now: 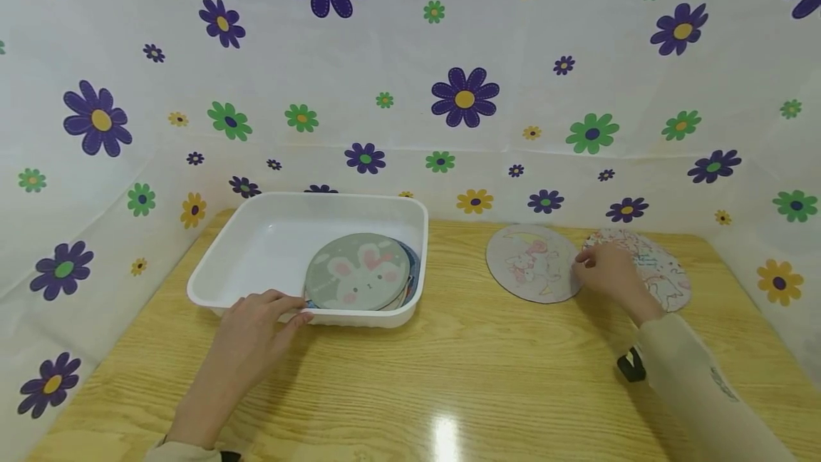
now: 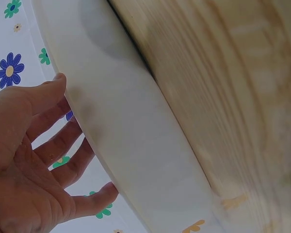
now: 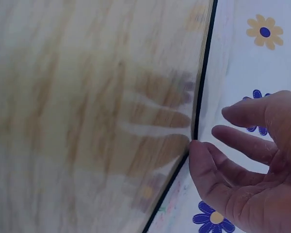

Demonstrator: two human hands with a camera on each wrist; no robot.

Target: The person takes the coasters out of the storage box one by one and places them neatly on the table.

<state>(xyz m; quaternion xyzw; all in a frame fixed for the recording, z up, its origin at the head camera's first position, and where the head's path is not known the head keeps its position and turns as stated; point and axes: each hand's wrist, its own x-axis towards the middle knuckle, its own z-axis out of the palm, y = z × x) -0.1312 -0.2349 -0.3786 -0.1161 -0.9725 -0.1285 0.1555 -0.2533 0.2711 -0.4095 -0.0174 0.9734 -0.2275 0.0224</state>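
The left hand (image 1: 259, 319) holds the front rim of a white, rectangular plastic tray (image 1: 372, 316), and in the left wrist view its fingers are spread along the wall. In the right part of this tray lies a round grey-green mat (image 1: 356, 273) with a white rabbit face and pink ears. It is on top of other round mats; of these only some edges show, among them a dark blue edge (image 1: 415, 269) at the right side.

The right hand (image 1: 612, 273) is well apart from the tray, over the place where two more mats meet on the light wood-grain table (image 1: 449, 362). Its fingertips are at the right edge of a round pale mat with a pink-and-white cartoon drawing and yellow crescents (image 1: 532, 262). In the right wrist view one fingertip touches a dark mat edge, but whether the fingers pinch it — this I cannot tell. Partly under the hand lies a round pale mat with red and pink pattern and blue writing (image 1: 663, 269); whether the two mats touch is hidden.

Both arms wear beige sleeves (image 1: 693, 376). Behind the table hangs a white cloth with purple, green and yellow flowers (image 1: 385, 41), and near the front a bright reflection (image 1: 445, 437) shines on the wood.
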